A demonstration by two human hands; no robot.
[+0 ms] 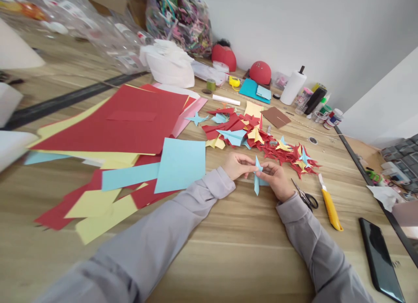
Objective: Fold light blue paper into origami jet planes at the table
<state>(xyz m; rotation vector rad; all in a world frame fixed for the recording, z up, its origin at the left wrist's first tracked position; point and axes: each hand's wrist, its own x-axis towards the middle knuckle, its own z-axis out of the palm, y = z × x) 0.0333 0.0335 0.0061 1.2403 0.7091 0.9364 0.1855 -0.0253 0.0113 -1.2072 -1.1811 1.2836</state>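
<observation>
Between my two hands is a small folded piece of light blue paper (257, 184), standing narrow and pointed at both ends. My left hand (239, 166) pinches it from the left with thumb and forefinger. From the right, my right hand (274, 177) grips it too, fingers closed on its edge. A bit of blue paper shows beneath the right fingers. Just beyond the hands lies a heap of folded paper stars (274, 150) in red, yellow and blue. A light blue paper plane (232, 136) rests on the heap's left part.
Left of my hands are a blue sheet (181, 163), red sheets (130, 116) and yellow strips (104, 220). Black scissors (307, 196), a yellow utility knife (331, 207) and a phone (380, 257) lie on the right. Bottles (315, 98) stand at the back.
</observation>
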